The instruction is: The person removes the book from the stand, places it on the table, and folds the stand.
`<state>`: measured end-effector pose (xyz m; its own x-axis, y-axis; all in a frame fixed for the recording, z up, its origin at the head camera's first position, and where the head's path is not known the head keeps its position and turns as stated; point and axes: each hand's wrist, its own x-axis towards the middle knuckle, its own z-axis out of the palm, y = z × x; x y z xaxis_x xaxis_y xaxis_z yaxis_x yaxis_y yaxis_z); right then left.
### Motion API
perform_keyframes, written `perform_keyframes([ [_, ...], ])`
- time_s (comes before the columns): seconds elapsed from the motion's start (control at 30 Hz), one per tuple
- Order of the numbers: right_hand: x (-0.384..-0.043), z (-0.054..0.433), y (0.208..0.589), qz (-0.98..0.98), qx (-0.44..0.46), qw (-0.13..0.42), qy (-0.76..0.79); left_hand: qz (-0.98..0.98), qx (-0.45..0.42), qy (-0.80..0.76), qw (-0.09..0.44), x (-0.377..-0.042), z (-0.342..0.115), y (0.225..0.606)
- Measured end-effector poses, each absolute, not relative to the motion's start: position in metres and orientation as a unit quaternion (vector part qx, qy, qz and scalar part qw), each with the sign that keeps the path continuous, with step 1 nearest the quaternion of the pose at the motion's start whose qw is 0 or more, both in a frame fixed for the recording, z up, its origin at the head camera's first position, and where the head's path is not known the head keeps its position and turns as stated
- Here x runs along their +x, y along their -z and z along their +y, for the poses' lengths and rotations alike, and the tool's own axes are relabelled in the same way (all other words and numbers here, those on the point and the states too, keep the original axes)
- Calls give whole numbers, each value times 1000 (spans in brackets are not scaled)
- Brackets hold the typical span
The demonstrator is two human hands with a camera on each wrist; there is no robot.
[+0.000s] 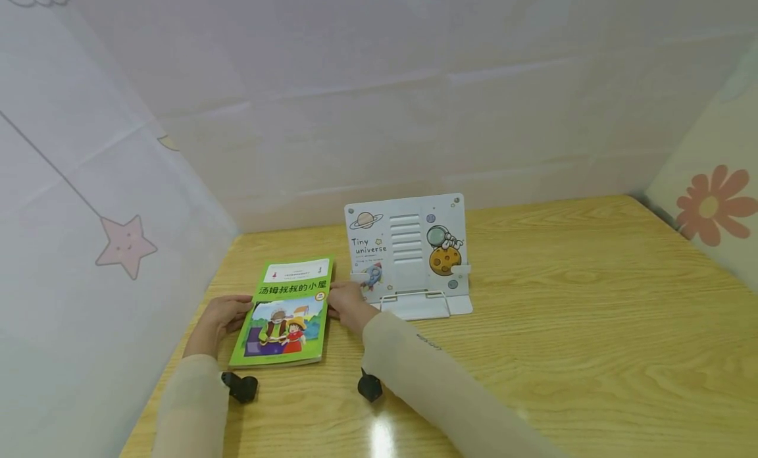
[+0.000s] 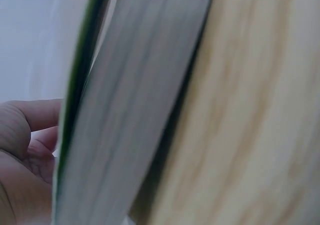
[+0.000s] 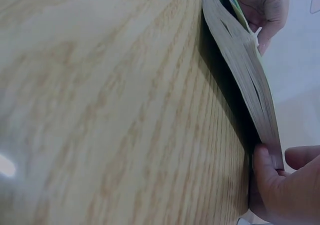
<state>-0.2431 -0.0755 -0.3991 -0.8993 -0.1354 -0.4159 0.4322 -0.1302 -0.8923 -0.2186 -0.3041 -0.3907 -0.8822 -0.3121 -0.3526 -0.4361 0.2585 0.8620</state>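
A green-covered paperback book [image 1: 287, 313] with a cartoon picture and Chinese characters lies face up at the left of the table. My left hand [image 1: 225, 311] grips its left edge, fingertips right at the cover. At the opposite edge my right hand [image 1: 351, 303] holds the book; in the right wrist view its thumb and a finger [image 3: 265, 165] pinch the page edges near a corner. A dark gap shows under the book's pages [image 3: 245, 65] there. In the left wrist view, the book's thick page block covers part of the left hand [image 2: 25, 150].
A white metal book stand [image 1: 408, 247] with space drawings stands just right of the book, close to my right hand. Small black devices [image 1: 241, 387] sit at both wrists. A pale curtain [image 1: 379, 116] closes off the back of the wooden table [image 1: 562, 313].
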Motion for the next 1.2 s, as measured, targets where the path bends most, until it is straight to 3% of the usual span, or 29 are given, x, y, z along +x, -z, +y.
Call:
perform_keyframes([
  [0.57, -237, -76, 399, 656, 104, 183, 725, 804, -253, -536, 45, -219, -302, 391],
  [0.87, -230, -73, 389, 648, 105, 204, 726, 807, -255, -531, 34, -216, -300, 388],
  [1.2, -225, -68, 379, 628, 65, 214, 745, 809, -201, -552, 10, -208, -303, 369],
])
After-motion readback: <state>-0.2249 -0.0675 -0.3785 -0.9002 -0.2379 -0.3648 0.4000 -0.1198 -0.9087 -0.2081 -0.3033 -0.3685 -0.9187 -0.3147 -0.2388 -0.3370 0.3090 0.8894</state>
